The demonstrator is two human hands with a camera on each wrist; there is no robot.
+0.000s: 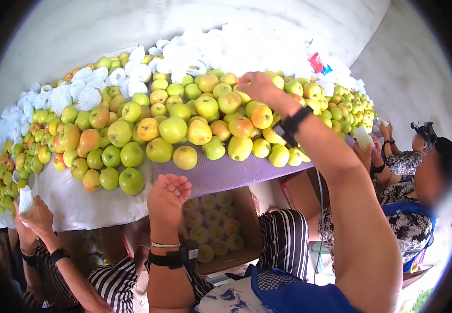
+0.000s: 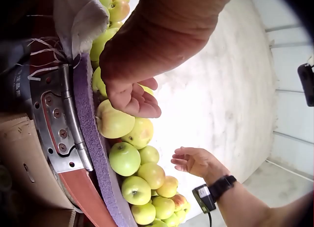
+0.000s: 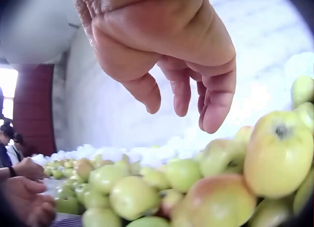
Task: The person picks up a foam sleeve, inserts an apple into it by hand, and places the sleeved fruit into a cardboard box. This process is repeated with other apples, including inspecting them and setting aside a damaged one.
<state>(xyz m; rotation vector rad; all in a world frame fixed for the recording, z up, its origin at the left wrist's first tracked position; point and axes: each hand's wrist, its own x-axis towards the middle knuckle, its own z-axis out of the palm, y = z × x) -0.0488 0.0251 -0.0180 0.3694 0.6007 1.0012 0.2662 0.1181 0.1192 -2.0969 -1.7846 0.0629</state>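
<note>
Green and reddish apples (image 1: 173, 129) lie heaped along the table. Over the back of the heap, my right hand (image 1: 261, 86) hangs with loosely bent fingers and nothing in them. In the right wrist view its fingers (image 3: 216, 109) point down, above a yellow-green apple (image 3: 223, 200) with a red blush. My left hand (image 1: 168, 197) is raised at the table's front edge, palm up, with loosely curled fingers around nothing. The left wrist view has this hand (image 2: 130, 92) overlapping the front row, close to a pale green apple (image 2: 115, 119).
White foam net sleeves (image 1: 200, 49) are piled behind the apples. Below the table edge, an open cardboard box (image 1: 249, 255) holds sleeved apples (image 1: 211, 216). People work on both sides; at left, a person's hands (image 1: 40, 216) hold a foam sleeve (image 1: 26, 201).
</note>
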